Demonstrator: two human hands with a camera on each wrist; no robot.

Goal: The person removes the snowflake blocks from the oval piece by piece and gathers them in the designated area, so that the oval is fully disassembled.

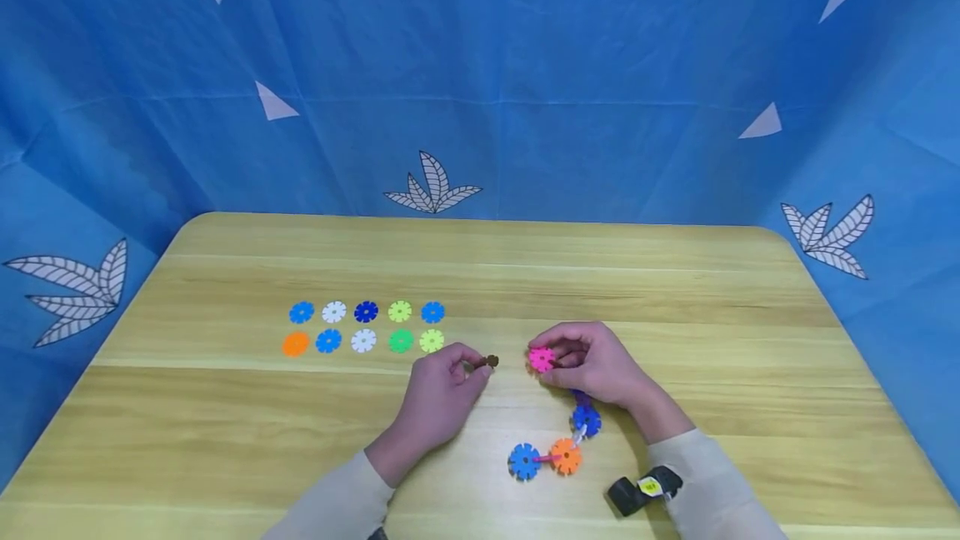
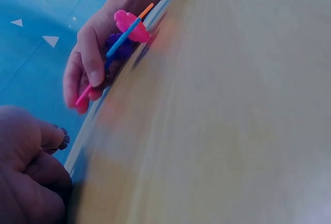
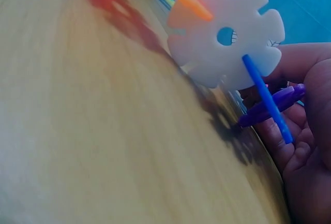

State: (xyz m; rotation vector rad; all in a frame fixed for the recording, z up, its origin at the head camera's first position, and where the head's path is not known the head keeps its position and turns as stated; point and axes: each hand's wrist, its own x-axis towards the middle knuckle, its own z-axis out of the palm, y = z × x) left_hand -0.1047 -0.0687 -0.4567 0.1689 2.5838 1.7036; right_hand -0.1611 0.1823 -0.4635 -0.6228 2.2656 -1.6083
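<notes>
My left hand (image 1: 442,394) pinches a small brown notched disc (image 1: 492,361) between thumb and fingertips. In the left wrist view the brown disc (image 2: 64,138) shows at those fingertips. To the right, my right hand (image 1: 592,365) holds a pink notched disc (image 1: 542,359) at its edge. Below that hand runs a curved chain of interlocked discs: a purple one (image 3: 276,104), a dark blue one (image 1: 587,421), a white one (image 3: 199,53), an orange one (image 1: 566,457), a pink one seen edge-on (image 1: 546,458) and a light blue one (image 1: 524,462). The two hands are a short gap apart.
Two rows of loose notched discs lie left of my hands, among them an orange disc (image 1: 296,344), a green disc (image 1: 401,341) and a dark blue disc (image 1: 366,312). A black wrist device (image 1: 645,490) is on the right sleeve. Behind the wooden table (image 1: 600,273) hangs a blue cloth (image 1: 495,65).
</notes>
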